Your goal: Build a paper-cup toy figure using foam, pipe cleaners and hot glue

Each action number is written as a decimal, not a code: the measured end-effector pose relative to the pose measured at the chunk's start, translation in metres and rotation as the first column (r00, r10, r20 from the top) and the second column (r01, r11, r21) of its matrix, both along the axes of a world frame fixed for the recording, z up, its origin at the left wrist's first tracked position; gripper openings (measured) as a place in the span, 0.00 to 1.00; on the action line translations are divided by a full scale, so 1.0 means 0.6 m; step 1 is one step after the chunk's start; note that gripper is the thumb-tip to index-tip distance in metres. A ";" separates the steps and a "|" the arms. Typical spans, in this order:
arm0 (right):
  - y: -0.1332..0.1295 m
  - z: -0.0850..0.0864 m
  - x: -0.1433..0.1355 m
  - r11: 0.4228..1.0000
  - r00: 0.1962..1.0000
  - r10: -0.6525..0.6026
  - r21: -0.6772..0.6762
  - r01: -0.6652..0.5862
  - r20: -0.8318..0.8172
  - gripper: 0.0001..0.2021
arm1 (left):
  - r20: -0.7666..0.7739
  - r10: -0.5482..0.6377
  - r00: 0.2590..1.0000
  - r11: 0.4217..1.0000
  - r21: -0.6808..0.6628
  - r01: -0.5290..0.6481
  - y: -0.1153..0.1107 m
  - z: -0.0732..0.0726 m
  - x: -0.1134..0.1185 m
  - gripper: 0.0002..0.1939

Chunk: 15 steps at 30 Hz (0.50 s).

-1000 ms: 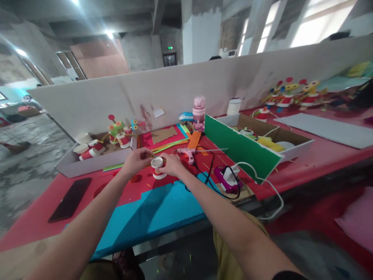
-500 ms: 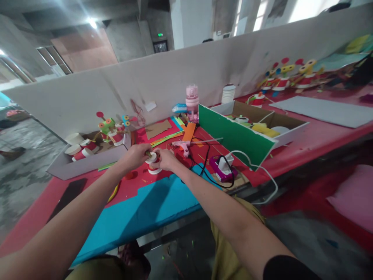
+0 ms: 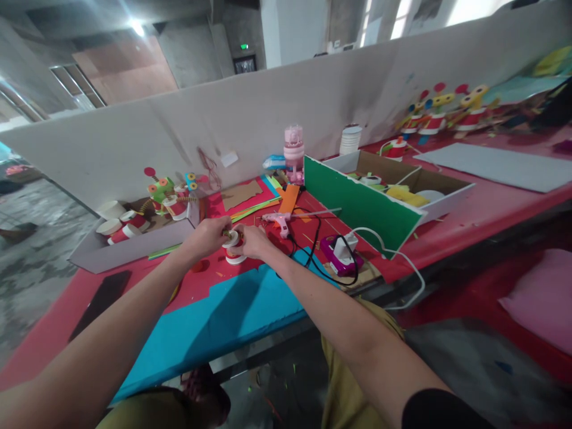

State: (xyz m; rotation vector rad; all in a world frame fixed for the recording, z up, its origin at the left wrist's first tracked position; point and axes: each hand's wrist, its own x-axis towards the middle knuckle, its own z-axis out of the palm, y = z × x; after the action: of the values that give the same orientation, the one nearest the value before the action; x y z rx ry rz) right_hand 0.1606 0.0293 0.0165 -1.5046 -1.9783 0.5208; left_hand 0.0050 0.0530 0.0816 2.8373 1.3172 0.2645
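A small red-and-white paper cup figure stands upright on the red table cover, near the blue sheet. My right hand is closed around its upper right side. My left hand pinches at the cup's top left edge, where a small coiled yellowish strip shows by the fingertips. The fingers partly hide both the strip and the cup's top. Just behind my right hand lies a pink glue gun with a long glue stick in it.
At left is a white box with several cup figures; a dark phone-like slab lies before it. A purple power strip with cables sits right of my hands. Behind it stand a green panel and an open box.
The camera view has shifted slightly. Both hands stay at the cup with almost the same grip, and the cup remains in place on the table.
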 end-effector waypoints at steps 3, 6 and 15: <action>-0.001 0.001 0.000 1.000 1.000 0.006 -0.003 -0.006 -0.009 0.24 | -0.002 0.004 1.000 1.000 -0.008 -0.005 0.001 -0.003 0.000 0.06; 0.000 0.000 0.000 1.000 1.000 0.008 -0.010 -0.008 -0.015 0.25 | -0.014 0.017 1.000 1.000 -0.022 -0.017 0.002 -0.003 0.001 0.07; 0.003 -0.002 -0.001 1.000 1.000 0.015 -0.013 -0.015 0.000 0.24 | -0.062 0.051 0.997 0.998 -0.041 -0.053 0.006 0.007 0.005 0.08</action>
State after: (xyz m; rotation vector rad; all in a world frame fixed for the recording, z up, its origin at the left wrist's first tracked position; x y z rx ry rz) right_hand 0.1600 0.0310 0.0151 -1.4990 -1.9906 0.5410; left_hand 0.0080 0.0565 0.0856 2.7998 1.3915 0.1497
